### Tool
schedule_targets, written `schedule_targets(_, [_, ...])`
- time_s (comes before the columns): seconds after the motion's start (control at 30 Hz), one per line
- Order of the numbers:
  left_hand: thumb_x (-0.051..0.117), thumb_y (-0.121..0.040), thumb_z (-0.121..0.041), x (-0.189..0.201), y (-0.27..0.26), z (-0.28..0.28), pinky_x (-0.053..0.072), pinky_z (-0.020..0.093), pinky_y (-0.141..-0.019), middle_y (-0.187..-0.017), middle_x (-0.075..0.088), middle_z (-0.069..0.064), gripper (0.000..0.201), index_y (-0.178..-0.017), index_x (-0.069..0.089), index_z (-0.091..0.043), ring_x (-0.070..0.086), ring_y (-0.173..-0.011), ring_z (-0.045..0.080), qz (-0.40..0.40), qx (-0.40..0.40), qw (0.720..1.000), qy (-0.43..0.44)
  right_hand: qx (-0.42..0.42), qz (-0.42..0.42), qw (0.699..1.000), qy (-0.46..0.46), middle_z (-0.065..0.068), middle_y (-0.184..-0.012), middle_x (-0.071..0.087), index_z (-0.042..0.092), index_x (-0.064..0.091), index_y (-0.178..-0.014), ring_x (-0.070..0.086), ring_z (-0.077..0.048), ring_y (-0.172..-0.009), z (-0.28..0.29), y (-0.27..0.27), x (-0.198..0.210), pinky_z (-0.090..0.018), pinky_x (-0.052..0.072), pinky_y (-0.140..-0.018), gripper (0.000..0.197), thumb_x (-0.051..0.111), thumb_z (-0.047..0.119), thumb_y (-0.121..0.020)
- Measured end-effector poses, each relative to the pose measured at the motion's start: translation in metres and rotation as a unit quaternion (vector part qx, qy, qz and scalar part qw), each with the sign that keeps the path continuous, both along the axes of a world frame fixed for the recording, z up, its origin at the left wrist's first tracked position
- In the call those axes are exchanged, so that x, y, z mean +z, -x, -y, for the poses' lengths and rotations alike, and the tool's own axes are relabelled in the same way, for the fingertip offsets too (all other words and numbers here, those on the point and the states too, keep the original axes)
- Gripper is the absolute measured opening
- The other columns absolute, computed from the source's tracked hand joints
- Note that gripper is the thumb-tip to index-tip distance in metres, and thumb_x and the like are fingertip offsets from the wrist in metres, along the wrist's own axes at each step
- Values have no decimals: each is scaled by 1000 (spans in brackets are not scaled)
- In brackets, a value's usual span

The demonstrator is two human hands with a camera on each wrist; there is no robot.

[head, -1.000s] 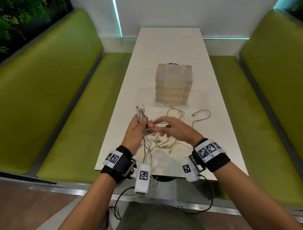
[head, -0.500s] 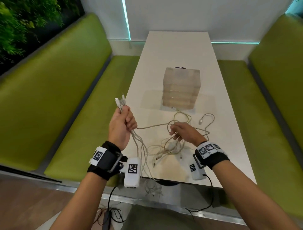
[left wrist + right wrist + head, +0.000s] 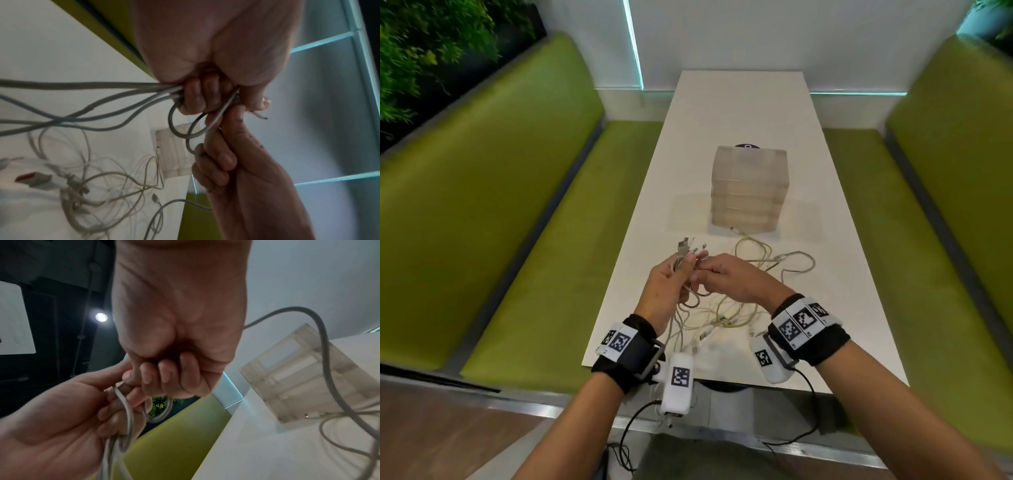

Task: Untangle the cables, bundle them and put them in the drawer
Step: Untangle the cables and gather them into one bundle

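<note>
My left hand point(image 3: 671, 277) grips a bunch of several white cables point(image 3: 685, 253) above the table's near end, their plug ends sticking up past the fist. My right hand point(image 3: 726, 274) meets it from the right and pinches one cable loop point(image 3: 185, 129) beside the left fingers point(image 3: 201, 99). The cables hang down from the fist into a loose tangle point(image 3: 722, 318) on the white table point(image 3: 743, 113). More loops of cable point(image 3: 774, 257) lie toward a translucent drawer unit point(image 3: 748, 188) standing mid-table. In the right wrist view my right hand point(image 3: 164, 374) curls on the cable point(image 3: 127, 410).
Green benches point(image 3: 500, 192) flank the table on both sides, the right one point(image 3: 945, 205) close to the table edge. A dark round object point(image 3: 747, 146) peeks out behind the drawer unit. The far half of the table lies beyond the unit.
My left hand moved right and toward the table with the bunch. My right hand rose from the tangle on the table and came left to meet it, taking a cable loop.
</note>
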State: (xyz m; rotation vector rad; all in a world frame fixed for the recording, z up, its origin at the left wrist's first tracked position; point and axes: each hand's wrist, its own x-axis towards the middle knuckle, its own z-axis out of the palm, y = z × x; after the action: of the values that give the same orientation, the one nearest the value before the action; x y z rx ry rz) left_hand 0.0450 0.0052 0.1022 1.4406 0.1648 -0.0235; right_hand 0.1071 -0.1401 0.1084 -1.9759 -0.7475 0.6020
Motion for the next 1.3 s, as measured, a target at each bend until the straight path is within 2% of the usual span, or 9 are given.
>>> schedule_targets(0.2, [46,-97,-30,3,-1,-8,19,19,-42,-50,28,-9,25,-92,64,-13,20,-45,7,26,55,995,80,-3,34,993,109,14,-65,53,18,66,-82,48,1,-58,4,-5,1,-17,37,-55,23,55,34,-93])
schedule_targets(0.3, [39,-100,-30,8,-4,-19,17,17,-39,-50,28,-10,32,-75,52,-15,19,-41,4,18,106,982,158,-70,35,991,109,13,-72,59,15,67,-82,53,1,-65,20,-14,-10,-14,38,-57,26,55,36,-93])
schedule_targets(0.43, [38,-100,-35,17,-6,-44,18,17,-35,-50,31,-10,35,-73,48,-16,21,-38,3,32,171,963,204,-107,19,990,87,1,-86,66,12,67,-83,57,-4,-70,44,-21,-19,-21,42,-62,27,53,32,-95])
schedule_targets(0.6, [42,-100,-33,12,-5,-45,20,19,-38,-49,29,-9,33,-73,50,-15,20,-40,5,22,154,983,92,-126,46,991,-13,9,-69,59,21,69,-81,48,-2,-57,47,-13,1,-19,40,-60,26,49,18,-97])
schedule_targets(0.77, [47,-97,-34,17,0,-5,31,20,-43,-57,35,-3,27,-77,53,-16,32,-44,8,6,36,997,-69,-62,190,970,136,27,-71,57,25,71,-86,52,10,-69,27,-1,39,-21,36,-66,24,49,27,-95])
schedule_targets(0.9, [55,-94,-29,22,2,15,32,21,-44,-61,44,-5,16,-89,54,-14,32,-48,8,5,-27,998,-64,-49,269,930,244,7,-72,56,28,58,-75,53,-18,-72,16,8,49,-32,41,-63,26,45,32,-96])
schedule_targets(1.03, [63,-89,-30,25,4,16,30,24,-44,-59,38,-9,21,-90,51,-13,31,-48,9,2,-42,994,-101,-80,321,906,264,-2,-76,64,25,53,-72,59,-26,-75,12,15,49,-30,36,-60,22,47,28,-94])
schedule_targets(1.2, [61,-91,-27,27,3,4,28,29,-50,-59,36,-7,24,-88,57,-4,30,-49,10,34,-44,981,-184,-104,300,926,205,-4,-89,69,20,58,-102,60,-28,-85,8,23,47,-35,43,-68,19,52,35,-92])
schedule_targets(1.3, [56,-94,-23,26,5,-3,26,30,-48,-56,34,-7,24,-78,56,-6,28,-48,11,55,-32,977,-204,-99,294,934,175,-3,-86,67,18,53,-101,57,-26,-80,8,25,46,-35,42,-66,21,58,36,-90])
